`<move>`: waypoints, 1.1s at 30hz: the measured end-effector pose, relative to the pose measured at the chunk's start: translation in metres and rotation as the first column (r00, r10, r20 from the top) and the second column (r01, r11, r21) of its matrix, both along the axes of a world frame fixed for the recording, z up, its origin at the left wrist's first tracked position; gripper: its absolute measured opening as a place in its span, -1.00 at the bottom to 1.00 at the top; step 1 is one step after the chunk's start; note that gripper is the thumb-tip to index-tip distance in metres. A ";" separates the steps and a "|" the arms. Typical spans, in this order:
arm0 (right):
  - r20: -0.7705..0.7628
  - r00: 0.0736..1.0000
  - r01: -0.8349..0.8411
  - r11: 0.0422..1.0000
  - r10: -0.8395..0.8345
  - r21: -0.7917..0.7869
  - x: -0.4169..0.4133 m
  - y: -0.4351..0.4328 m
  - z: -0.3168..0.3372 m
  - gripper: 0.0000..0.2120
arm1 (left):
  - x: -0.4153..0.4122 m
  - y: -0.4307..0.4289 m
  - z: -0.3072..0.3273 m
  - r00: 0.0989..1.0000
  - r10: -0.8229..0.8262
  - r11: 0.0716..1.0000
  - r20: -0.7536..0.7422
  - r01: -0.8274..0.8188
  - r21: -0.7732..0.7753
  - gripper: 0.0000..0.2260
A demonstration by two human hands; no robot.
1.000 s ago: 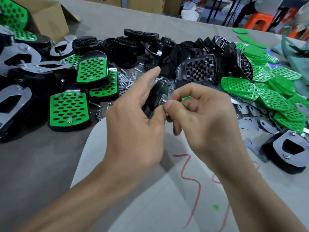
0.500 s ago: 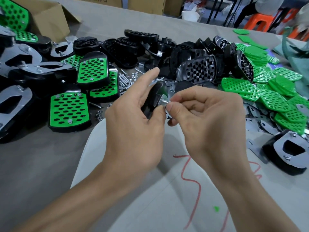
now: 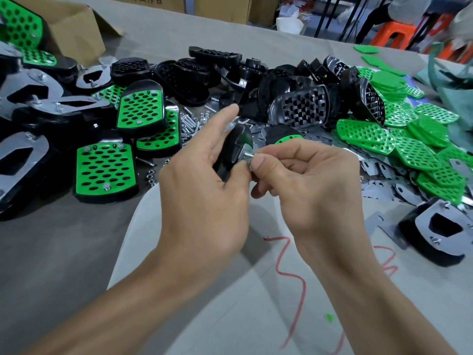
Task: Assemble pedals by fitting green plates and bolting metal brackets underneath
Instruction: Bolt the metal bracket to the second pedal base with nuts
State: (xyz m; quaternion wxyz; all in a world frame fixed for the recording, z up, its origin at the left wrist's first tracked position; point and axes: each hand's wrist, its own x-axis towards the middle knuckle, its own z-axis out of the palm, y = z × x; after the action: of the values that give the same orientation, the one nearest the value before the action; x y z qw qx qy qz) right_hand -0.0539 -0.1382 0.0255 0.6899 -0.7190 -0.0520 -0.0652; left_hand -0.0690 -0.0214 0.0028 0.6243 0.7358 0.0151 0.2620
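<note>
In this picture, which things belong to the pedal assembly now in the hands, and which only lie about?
In the job: black plastic pedal gripped by left hand; small silver bolt pinched by right hand; loose green perforated plates; flat grey metal brackets; scattered silver bolts and nuts.
Lying about: brown cardboard box; orange plastic stool; red scribble.

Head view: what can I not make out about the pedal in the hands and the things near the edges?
- Pedal: seen edge-on; the left hand covers its faces.
- Small part on the bolt: hidden under the right hand fingers; nut or not, unclear.
- Bracket pedal: cut by the left edge.
- Box print: cut by the top edge.
</note>
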 end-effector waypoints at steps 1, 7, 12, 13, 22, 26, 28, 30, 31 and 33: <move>0.000 1.000 0.000 1.000 0.000 -0.004 0.000 0.000 0.000 -0.85 | 0.000 0.000 0.000 1.000 0.001 1.000 -0.004 -0.001 -0.004 -0.41; 0.008 1.000 -0.001 1.000 0.001 -0.021 0.001 -0.001 0.001 -0.86 | 0.000 0.000 0.002 1.000 0.012 1.000 -0.017 -0.013 -0.005 -0.41; 0.013 1.000 0.002 1.000 -0.002 -0.002 0.001 0.000 -0.001 -0.87 | 0.000 -0.001 0.002 1.000 0.019 1.000 -0.019 -0.019 0.000 -0.41; 0.017 1.000 0.006 1.000 -0.006 -0.002 0.001 0.000 -0.001 -0.87 | 0.000 0.000 0.002 1.000 0.018 1.000 -0.020 -0.018 -0.002 -0.42; 0.014 0.999 0.036 0.999 -0.036 0.035 0.001 0.006 -0.003 -0.84 | 0.001 0.001 0.002 1.000 0.013 1.000 -0.024 -0.014 -0.021 -0.43; 0.019 0.999 0.036 0.999 -0.037 0.035 0.001 0.009 -0.005 -0.80 | 0.000 0.000 0.001 1.000 0.010 1.000 -0.012 -0.010 -0.018 -0.43; 0.015 0.999 0.052 0.998 -0.053 0.020 -0.001 0.012 -0.006 -0.79 | 0.001 0.001 0.000 1.000 0.013 1.000 -0.006 -0.013 -0.020 -0.44; 0.043 0.995 0.089 0.995 -0.087 -0.049 -0.001 0.013 -0.007 -0.80 | 0.001 0.001 0.000 1.000 0.020 1.000 0.001 -0.020 -0.003 -0.45; 0.069 0.992 0.110 0.987 -0.102 -0.114 -0.001 0.013 -0.007 -0.81 | 0.001 0.001 -0.001 1.000 0.024 1.000 0.004 -0.024 0.009 -0.45; 0.119 0.987 0.134 0.965 -0.109 -0.225 -0.001 0.012 -0.006 -0.82 | 0.001 0.001 -0.001 1.000 0.025 1.000 0.008 -0.025 0.018 -0.46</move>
State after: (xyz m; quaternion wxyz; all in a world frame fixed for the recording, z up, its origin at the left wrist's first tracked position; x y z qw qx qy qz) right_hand -0.0546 -0.1261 0.0200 0.5920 -0.7922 -0.0517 -0.1389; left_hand -0.0678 -0.0208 0.0015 0.6143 0.7401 0.0193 0.2729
